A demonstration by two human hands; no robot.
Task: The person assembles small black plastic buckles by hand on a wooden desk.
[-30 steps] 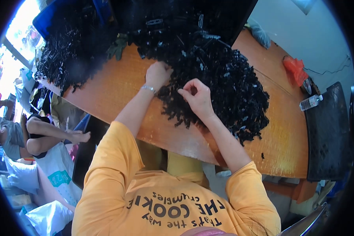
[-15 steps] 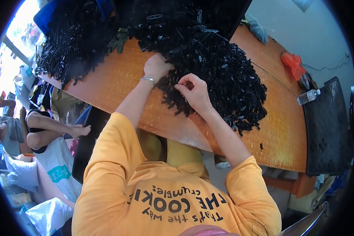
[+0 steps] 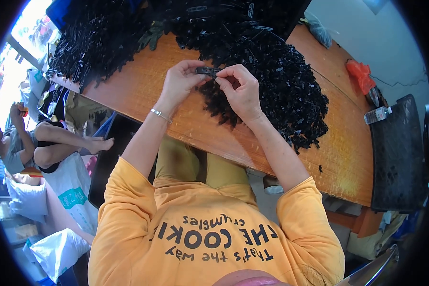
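Just above the centre of the frame, a small dark piece (image 3: 207, 71) sits between the two hands, raised over the near edge of a heap, and from my end of the feed its finer detail is too small to make out. I have the left hand (image 3: 180, 82) grasping its left end between thumb and fingers, with a bracelet (image 3: 160, 114) on that wrist. On the other side I see the right hand (image 3: 243, 93) with thumb and forefinger pinched on its right end. Behind and right of them I see the large heap of black pieces (image 3: 281, 90), spread over the wooden desk (image 3: 348, 162), with one stray black bit (image 3: 320, 168) lying apart at right of centre. Toward the upper left I get a second dark pile (image 3: 100, 43), and a dark green glove-like item (image 3: 151, 35) beside it. Along the right side I find a red plastic bag (image 3: 361, 76), a clear bottle (image 3: 378, 115) and a dark panel (image 3: 399, 157). Far left, I catch another person's bare legs (image 3: 57, 136) above a white sack (image 3: 69, 190)
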